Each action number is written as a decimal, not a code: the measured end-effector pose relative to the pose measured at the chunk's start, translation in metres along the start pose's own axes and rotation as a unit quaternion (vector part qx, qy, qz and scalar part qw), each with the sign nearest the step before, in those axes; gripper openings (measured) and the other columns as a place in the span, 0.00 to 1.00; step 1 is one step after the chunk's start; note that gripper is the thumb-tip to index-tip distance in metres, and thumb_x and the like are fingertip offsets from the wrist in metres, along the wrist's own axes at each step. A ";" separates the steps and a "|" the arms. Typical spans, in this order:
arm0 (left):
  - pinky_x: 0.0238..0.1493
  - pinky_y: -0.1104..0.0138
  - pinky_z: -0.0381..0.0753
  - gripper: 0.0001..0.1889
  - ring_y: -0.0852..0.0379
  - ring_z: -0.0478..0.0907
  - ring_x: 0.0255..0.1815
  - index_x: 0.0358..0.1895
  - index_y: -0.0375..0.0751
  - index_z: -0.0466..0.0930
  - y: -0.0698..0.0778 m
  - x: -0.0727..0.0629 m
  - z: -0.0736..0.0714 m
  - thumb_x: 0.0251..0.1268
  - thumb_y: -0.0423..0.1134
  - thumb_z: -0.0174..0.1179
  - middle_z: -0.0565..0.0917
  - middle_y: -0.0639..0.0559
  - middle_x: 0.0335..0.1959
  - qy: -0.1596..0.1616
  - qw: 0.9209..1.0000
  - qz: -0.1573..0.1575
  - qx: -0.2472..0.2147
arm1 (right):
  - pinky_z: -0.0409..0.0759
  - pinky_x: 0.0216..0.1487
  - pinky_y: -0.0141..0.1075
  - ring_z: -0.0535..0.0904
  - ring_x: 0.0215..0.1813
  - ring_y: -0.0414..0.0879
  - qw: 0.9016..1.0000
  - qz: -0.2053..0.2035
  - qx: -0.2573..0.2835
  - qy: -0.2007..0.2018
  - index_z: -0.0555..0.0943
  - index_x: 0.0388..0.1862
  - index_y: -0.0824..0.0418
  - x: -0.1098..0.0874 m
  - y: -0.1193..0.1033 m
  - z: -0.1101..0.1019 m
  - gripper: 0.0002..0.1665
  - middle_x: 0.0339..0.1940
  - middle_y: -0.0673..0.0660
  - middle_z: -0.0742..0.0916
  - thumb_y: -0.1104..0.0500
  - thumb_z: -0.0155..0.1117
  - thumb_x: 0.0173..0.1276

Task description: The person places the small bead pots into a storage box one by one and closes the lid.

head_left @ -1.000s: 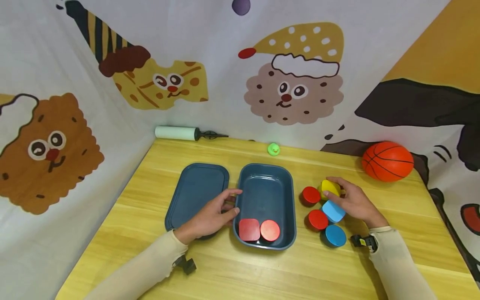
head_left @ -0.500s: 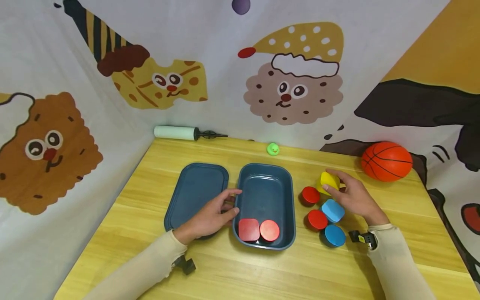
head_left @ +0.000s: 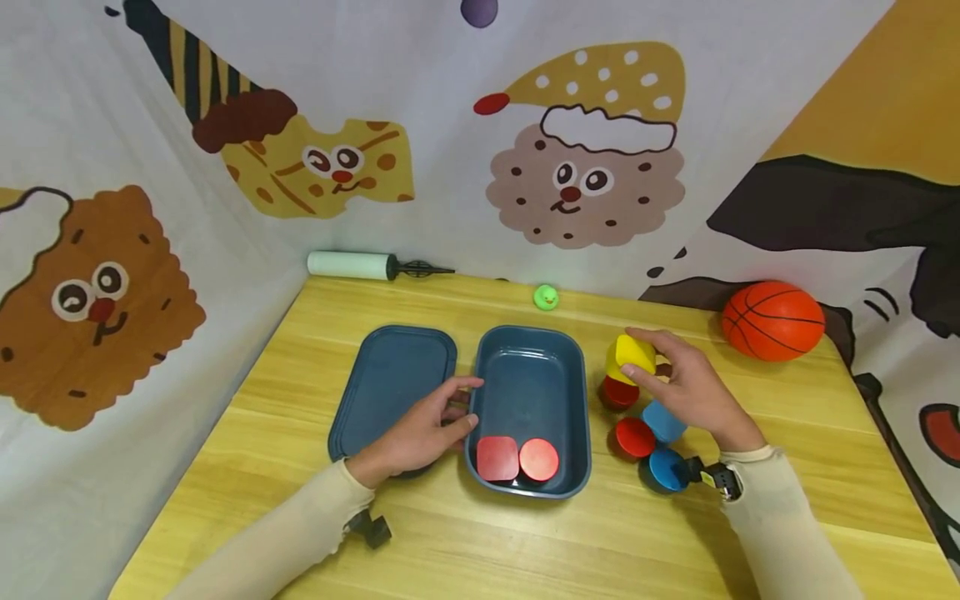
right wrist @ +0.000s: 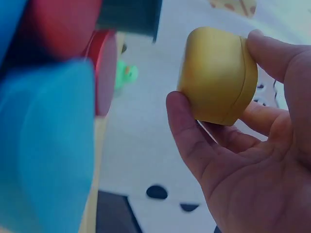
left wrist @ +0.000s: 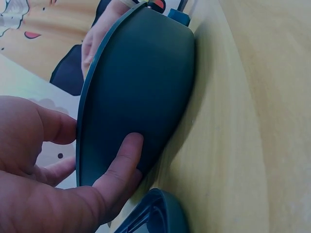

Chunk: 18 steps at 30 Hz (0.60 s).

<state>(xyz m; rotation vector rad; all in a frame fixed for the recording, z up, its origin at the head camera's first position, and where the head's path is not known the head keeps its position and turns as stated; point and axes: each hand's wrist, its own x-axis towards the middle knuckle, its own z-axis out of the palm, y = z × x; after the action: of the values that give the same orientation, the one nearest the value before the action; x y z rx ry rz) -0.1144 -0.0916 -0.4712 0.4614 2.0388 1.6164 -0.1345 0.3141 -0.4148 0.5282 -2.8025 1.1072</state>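
Note:
My right hand (head_left: pixel 693 387) pinches a small yellow lidded box (head_left: pixel 633 357), square with rounded corners, between thumb and fingers. In the right wrist view the yellow box (right wrist: pixel 214 73) hangs off the table, its lid seam facing the palm. Below it, in the head view, stands a round red box (head_left: pixel 619 395), partly covered. My left hand (head_left: pixel 416 433) rests against the left wall of a dark blue open container (head_left: pixel 583 400); in the left wrist view, its fingertips touch the container's outer wall (left wrist: pixel 141 73). A square red box (head_left: pixel 497 458) and a round red one (head_left: pixel 538 460) lie in the container's near end.
Near the right forearm stand another round red box (head_left: pixel 634 438), a light blue square box (head_left: pixel 663 422) and a blue round box (head_left: pixel 666 469). A dark blue lid (head_left: pixel 393 375) lies left. Behind are a pump (head_left: pixel 351 266), green duck (head_left: pixel 546 297) and orange ball (head_left: pixel 773 321).
My right hand has lifted the yellow box from beside the light blue one and carried it left, over the farther round red box. The left hand stays at the container's wall.

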 end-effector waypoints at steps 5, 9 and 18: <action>0.48 0.55 0.92 0.30 0.42 0.81 0.66 0.81 0.49 0.62 0.000 -0.001 0.000 0.82 0.38 0.58 0.73 0.37 0.70 0.003 1.000 0.001 0.008 | 0.84 0.48 0.21 0.80 0.54 0.46 1.000 -0.009 0.004 -0.013 0.74 0.76 0.64 0.005 -0.018 0.010 0.34 0.67 0.62 0.83 0.58 0.73 0.74; 0.49 0.54 0.92 0.29 0.42 0.81 0.66 0.81 0.49 0.62 -0.001 0.000 0.000 0.82 0.38 0.58 0.73 0.37 0.70 0.001 1.000 -0.001 0.007 | 0.87 0.46 0.27 0.82 0.55 0.51 0.999 -0.026 0.000 -0.032 0.73 0.76 0.66 0.008 -0.027 0.021 0.35 0.68 0.63 0.82 0.57 0.73 0.74; 0.49 0.54 0.91 0.29 0.41 0.81 0.65 0.81 0.48 0.63 -0.002 0.001 0.000 0.82 0.36 0.58 0.74 0.36 0.69 0.000 1.000 0.007 -0.008 | 0.89 0.42 0.35 0.81 0.47 0.46 0.995 -0.071 -0.005 -0.070 0.71 0.78 0.66 0.012 -0.050 0.049 0.39 0.62 0.58 0.83 0.55 0.73 0.74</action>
<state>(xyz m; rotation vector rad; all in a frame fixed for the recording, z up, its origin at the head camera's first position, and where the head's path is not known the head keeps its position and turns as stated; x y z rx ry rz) -0.1149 -0.0912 -0.4736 0.4708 2.0260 1.6387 -0.1258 0.2438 -0.4160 0.8202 -2.8312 1.0663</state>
